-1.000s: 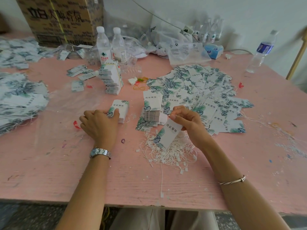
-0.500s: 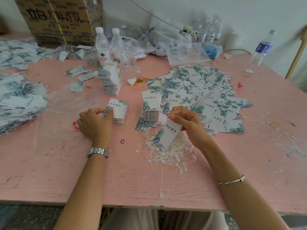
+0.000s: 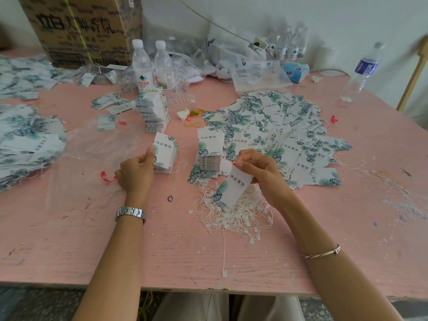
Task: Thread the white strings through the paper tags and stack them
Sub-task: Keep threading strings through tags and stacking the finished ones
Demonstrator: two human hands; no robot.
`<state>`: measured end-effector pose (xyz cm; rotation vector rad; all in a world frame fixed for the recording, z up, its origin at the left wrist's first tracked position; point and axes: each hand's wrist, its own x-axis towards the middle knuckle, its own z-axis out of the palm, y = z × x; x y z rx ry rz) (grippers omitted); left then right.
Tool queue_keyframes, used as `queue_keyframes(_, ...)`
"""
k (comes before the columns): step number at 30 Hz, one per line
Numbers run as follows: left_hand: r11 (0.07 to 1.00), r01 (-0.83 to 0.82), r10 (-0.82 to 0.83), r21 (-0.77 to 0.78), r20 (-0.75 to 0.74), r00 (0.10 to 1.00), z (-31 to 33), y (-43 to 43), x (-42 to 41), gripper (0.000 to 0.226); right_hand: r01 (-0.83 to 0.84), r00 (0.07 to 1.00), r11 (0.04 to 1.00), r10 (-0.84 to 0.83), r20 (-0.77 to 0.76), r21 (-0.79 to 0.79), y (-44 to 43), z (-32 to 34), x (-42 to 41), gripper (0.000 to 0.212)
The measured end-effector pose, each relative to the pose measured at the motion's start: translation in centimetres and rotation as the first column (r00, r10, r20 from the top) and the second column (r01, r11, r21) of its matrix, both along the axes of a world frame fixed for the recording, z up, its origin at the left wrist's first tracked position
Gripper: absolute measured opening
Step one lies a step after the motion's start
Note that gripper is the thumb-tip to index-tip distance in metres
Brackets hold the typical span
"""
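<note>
- Head view: a pink table (image 3: 69, 251) carries everything. The person sits at its near edge, with both forearms reaching over it.
- The right hand (image 3: 259, 169) is near the middle of the table. Its thumb and forefinger are pinched together on the top end of a single paper tag (image 3: 234, 188), and the other fingers are curled beneath.
- That tag hangs tilted, its leaf-printed lower end over the pile of white strings (image 3: 234, 213). The pile lies loose toward the near edge, just below the right hand. Whether a string passes through the tag cannot be told.
- The left hand (image 3: 136, 174) is left of centre with its fingers curled. Its thumb and forefinger are closed on the left side of a small stack of tags (image 3: 166, 154), whose top cards are tipped up.
- A red scrap (image 3: 107, 177) lies just beside the left hand, on the side toward the left edge.
- Between the hands stands a low stack of tags (image 3: 208, 156). It touches the wide heap of loose tags (image 3: 284, 135) that spreads toward the right edge.
- A taller stack (image 3: 154, 112) stands farther back, in front of two water bottles (image 3: 142, 66).
- A cardboard box (image 3: 81, 28) sits at the far left corner.
- More tags (image 3: 25, 144) are heaped along the left edge, with string ends showing.
- A third bottle (image 3: 361, 72) stands near the far right corner.
- A wristwatch (image 3: 130, 213) is on the left wrist and a bracelet (image 3: 322, 252) on the right.
</note>
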<state>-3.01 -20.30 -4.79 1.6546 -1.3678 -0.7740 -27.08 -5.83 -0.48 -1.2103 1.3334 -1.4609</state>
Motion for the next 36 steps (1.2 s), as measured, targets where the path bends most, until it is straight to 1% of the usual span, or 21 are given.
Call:
queue_keyframes(3, 1.0, -0.006, 0.006, 0.004, 0.002, 1.0, -0.2, -0.2, 0.0, 0.062, -0.003, 1.0, 1.0, 0.003, 0.0, 0.004, 0.0, 0.0, 0.0, 0.011)
queue_keyframes(7, 0.998, -0.052, 0.053, 0.017, -0.042, 0.998, 0.0, -0.2, 0.0, 0.07, 0.004, 1.0, 1.0, -0.004, 0.001, 0.005, 0.0, -0.1, -0.1, 0.011)
queue_keyframes(10, 0.997, -0.074, 0.074, 0.014, -0.01, 0.997, 0.2, -0.3, 0.1, 0.068, 0.007, 1.0, 1.0, -0.007, 0.006, 0.005, 0.0, -0.3, -0.1, 0.011)
queue_keyframes(13, 0.997, -0.068, 0.067, 0.021, 0.066, 0.996, 0.2, -0.3, 0.2, 0.064, 0.001, 1.0, 1.0, -0.001, -0.003, 0.004, 0.0, -0.3, -0.1, 0.007)
queue_keyframes(18, 0.991, -0.134, 0.134, -0.012, 0.131, 0.982, 0.4, -0.1, 0.1, 0.048, -0.002, 1.0, 1.0, 0.002, 0.006, 0.011, -0.1, -0.4, -0.2, 0.01)
queue_keyframes(22, 0.98, -0.173, 0.181, -0.096, 0.087, 0.98, 0.6, 0.1, -0.2, 0.042, -0.005, 1.0, 1.0, 0.005, 0.004, 0.003, -0.2, -0.4, -0.2, 0.008)
queue_keyframes(24, 0.972, -0.176, 0.179, -0.154, 0.002, 0.984, 0.8, 0.2, -0.4, 0.043, -0.002, 1.0, 1.0, 0.002, 0.012, -0.001, -0.2, -0.5, -0.1, 0.006)
queue_keyframes(25, 0.97, -0.159, 0.148, -0.184, -0.076, 0.986, 0.9, 0.3, -0.5, 0.043, 0.002, 1.0, 1.0, -0.001, 0.016, -0.004, -0.3, -0.5, -0.1, 0.007)
queue_keyframes(27, 0.972, -0.082, 0.019, -0.22, -0.273, 0.962, 1.3, 0.6, -1.0, 0.036, 0.008, 1.0, 1.0, -0.008, 0.025, -0.002, -0.3, -0.6, -0.1, 0.012)
queue_keyframes(28, 0.971, -0.024, -0.061, -0.237, -0.345, 0.937, 1.6, 1.0, -1.3, 0.032, 0.009, 1.0, 1.0, -0.009, 0.028, 0.002, -0.3, -0.7, -0.2, 0.013)
queue_keyframes(29, 0.964, 0.044, -0.145, -0.262, -0.378, 0.914, 1.9, 1.4, -1.7, 0.029, 0.009, 1.0, 1.0, -0.009, 0.03, 0.006, -0.3, -0.7, -0.2, 0.012)
queue_keyframes(31, 0.925, 0.2, -0.312, -0.323, -0.347, 0.884, 2.1, 2.1, -2.6, 0.026, 0.004, 0.999, 1.0, -0.004, 0.036, 0.008, -0.3, -0.7, -0.4, 0.009)
queue_keyframes(33, 0.858, 0.343, -0.452, -0.383, -0.243, 0.858, 2.0, 3.1, -3.6, 0.032, 0.007, 0.999, 1.0, -0.007, 0.046, 0.001, -0.2, -0.7, -0.5, 0.007)
queue_keyframes(34, 0.819, 0.398, -0.505, -0.412, -0.19, 0.842, 2.0, 3.7, -4.1, 0.035, 0.011, 0.999, 1.0, -0.011, 0.05, -0.004, -0.2, -0.7, -0.5, 0.006)
queue_keyframes(36, 0.751, 0.484, -0.586, -0.449, -0.113, 0.803, 1.8, 4.7, -5.0, 0.033, 0.019, 0.998, 1.0, -0.019, 0.056, -0.01, -0.1, -0.5, -0.6, 0.006)
